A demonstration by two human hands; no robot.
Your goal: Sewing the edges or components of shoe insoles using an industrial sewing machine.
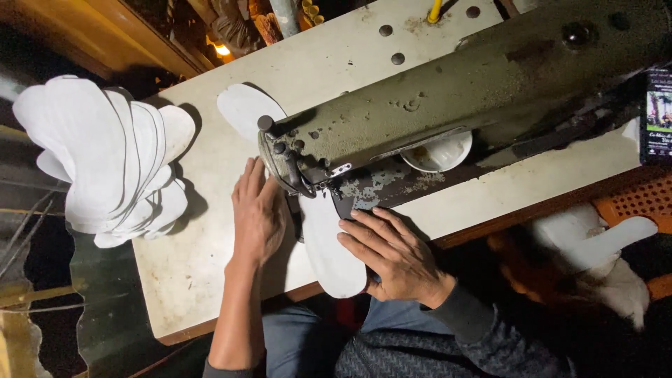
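My left hand [257, 213] lies flat on the cream table [189, 259], fingers pointing at the needle end of an olive-green sewing machine [448, 98]. A white insole-shaped piece [329, 245] runs under the machine head, and its far end [245, 108] shows beyond the machine. My right hand [388, 252] presses flat on the near right part of that piece, fingers spread. Neither hand grips anything. The needle area is hidden by the machine head.
A fanned stack of white insole pieces [105, 157] sits at the table's left edge. A small white bowl [437, 152] rests under the machine arm. More white pieces [595, 241] lie in an orange basket [640, 203] at the right.
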